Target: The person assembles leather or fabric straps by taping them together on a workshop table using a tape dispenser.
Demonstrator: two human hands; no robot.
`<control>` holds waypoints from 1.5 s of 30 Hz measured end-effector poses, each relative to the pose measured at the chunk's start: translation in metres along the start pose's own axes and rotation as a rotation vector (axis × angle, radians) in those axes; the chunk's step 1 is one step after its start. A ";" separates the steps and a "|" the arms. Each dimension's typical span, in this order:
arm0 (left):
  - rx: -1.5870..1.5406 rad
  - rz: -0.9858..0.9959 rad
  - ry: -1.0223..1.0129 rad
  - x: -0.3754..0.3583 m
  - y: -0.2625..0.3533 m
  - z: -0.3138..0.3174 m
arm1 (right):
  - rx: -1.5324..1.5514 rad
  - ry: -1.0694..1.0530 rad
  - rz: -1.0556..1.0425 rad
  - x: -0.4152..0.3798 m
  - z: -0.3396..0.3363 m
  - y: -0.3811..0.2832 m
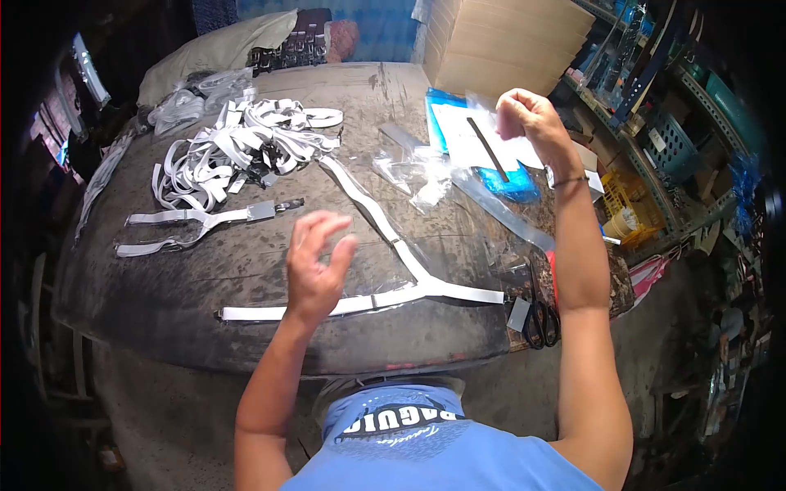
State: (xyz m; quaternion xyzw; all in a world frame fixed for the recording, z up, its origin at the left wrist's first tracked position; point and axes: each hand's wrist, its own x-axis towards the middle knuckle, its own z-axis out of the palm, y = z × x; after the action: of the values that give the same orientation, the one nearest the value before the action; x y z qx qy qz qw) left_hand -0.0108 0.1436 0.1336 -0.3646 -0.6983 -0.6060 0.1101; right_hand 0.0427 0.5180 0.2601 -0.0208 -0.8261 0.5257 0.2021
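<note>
So we've got a white Y-shaped strap [378,221] lying on the dark table [426,348], right by our left hand [315,266]. That hand's over its left branch, fingers curved and loosely spread, thumb out, nothing pinched. Can't tell if the wrist is touching the strap. Our right hand [528,123] is up over the white sheets [467,131], well apart from the strap, fingers curled; can't tell if they're pinching any of the clear plastic there.

The strap's long tail runs away from us and off to the left, up to the tangled pile of white straps [233,147]. The two short branches go out left and right, roughly crosswise to us.

A smaller forked strap [225,217] sits left of the tail. Black scissors [540,325] and a grey tag [517,314] are just beside the right branch's end. Crumpled clear plastic [430,184] lies between the tail and the sheets, with a dark strip [488,149] on top of those.
</note>
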 end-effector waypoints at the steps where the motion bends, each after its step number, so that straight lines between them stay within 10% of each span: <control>1: 0.049 0.088 0.003 0.010 0.000 0.005 | 0.051 0.004 0.007 -0.012 0.012 -0.014; 5: 0.157 0.299 0.009 0.041 -0.006 0.038 | 0.312 0.006 0.006 -0.058 0.059 -0.035; 9: -0.964 -0.579 -0.550 0.009 -0.029 0.075 | 0.727 0.245 -0.078 -0.109 0.108 -0.023; 12: -1.092 -0.663 -0.903 -0.064 -0.020 0.103 | 0.918 0.444 -0.075 -0.147 0.138 0.000; 19: -1.401 -0.733 -0.239 -0.098 0.019 0.122 | 1.124 0.744 0.145 -0.230 0.207 0.040; 25: -0.869 -0.539 -0.329 -0.118 0.005 0.069 | 0.680 0.632 0.382 -0.317 0.238 0.050; 27: -0.731 -0.517 -0.366 -0.122 0.015 0.062 | -0.039 0.690 0.061 -0.325 0.224 0.054; 31: -0.556 -0.264 -0.528 -0.128 0.034 0.069 | -0.376 0.270 -0.144 -0.295 0.196 0.014; 34: -0.755 -0.396 -0.449 -0.116 0.040 0.073 | 0.187 0.255 -0.022 -0.283 0.209 0.016; 36: -0.841 -0.534 -0.359 -0.107 0.028 0.076 | 0.599 0.112 0.441 -0.279 0.209 0.016; 45: -1.052 -0.783 0.243 -0.054 -0.037 0.040 | 0.689 0.206 0.511 -0.289 0.218 0.050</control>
State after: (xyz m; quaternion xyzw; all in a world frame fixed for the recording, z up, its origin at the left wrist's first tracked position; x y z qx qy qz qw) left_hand 0.0155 0.1602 0.0630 -0.0185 -0.3732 -0.8979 -0.2328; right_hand 0.2211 0.2818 0.0465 -0.2081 -0.5463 0.7988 0.1422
